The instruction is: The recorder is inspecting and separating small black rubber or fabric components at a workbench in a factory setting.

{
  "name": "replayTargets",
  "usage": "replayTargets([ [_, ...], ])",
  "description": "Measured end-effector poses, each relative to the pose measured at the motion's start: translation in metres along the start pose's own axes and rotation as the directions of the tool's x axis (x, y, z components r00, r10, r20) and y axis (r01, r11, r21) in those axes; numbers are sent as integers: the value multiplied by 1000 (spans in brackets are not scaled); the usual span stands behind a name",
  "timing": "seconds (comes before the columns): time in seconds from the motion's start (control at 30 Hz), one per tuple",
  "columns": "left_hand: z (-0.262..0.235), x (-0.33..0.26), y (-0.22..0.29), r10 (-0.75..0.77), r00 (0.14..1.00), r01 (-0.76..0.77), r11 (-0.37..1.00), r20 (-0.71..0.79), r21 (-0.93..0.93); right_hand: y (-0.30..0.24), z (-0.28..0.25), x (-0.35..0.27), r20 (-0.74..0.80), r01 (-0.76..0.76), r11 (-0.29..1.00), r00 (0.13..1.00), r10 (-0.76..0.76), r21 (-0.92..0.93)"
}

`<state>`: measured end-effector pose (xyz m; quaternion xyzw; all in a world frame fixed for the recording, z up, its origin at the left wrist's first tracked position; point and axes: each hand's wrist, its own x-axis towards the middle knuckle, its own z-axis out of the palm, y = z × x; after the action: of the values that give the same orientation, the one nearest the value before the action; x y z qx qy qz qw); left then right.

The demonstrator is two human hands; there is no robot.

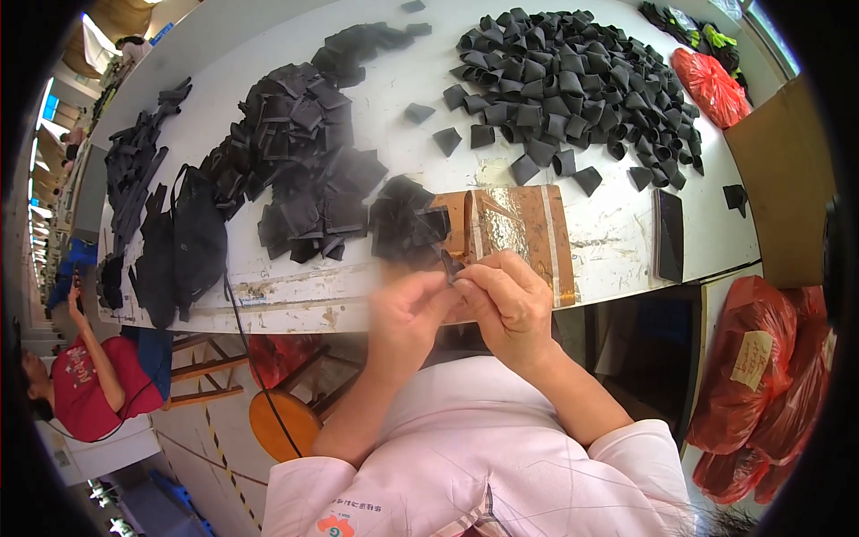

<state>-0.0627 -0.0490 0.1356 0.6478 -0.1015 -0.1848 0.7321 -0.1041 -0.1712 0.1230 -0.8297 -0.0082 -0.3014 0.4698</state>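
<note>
dark lettering [365, 504] on pink shirt [488, 421], white lettering [82, 370] on red shirt [103, 387], handwriting [756, 351] on tan label [748, 369] of red bag [738, 412]

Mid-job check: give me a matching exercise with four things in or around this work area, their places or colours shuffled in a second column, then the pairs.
Things:
1. Small black piece
2. Phone-like slab
3. Round stool
4. Taped board

Places or colours:
A. Orange, left of the left forearm
B. Brown, just beyond the hands
C. At the right hand, close to the left hand
D. Dark, near the right end of the table

Pairs: 1-C, 2-D, 3-A, 4-B
</note>
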Motion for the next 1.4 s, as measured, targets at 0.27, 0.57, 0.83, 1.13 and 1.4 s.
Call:
replayTargets([
  [0.27, -9, 1, -2, -110, 988, 122, 985, 104, -119, 1, -10, 2, 204, -320, 919, 939, 276, 230],
  [0.57, 2, -2, -13, 94, 995, -96, 986, 16, 138, -3, -7, 9, 62, 157, 975, 987, -148, -160],
  [0.83, -5, 9, 4, -238, 969, 238, 803, 72, -547, -2, -4, 7, -51, -285, 958, 957, 286, 17],
  [1.13, 11, 23, 36, -91, 995, 103, 801, 50, -590, -31, -35, 51, 576, -677, 216, 722, 384, 704],
  [1.4, -10, 50, 16, -80, 914, 397, 370, 397, -840, 13, -18, 74, 600, -653, 420, 753, 271, 630],
])
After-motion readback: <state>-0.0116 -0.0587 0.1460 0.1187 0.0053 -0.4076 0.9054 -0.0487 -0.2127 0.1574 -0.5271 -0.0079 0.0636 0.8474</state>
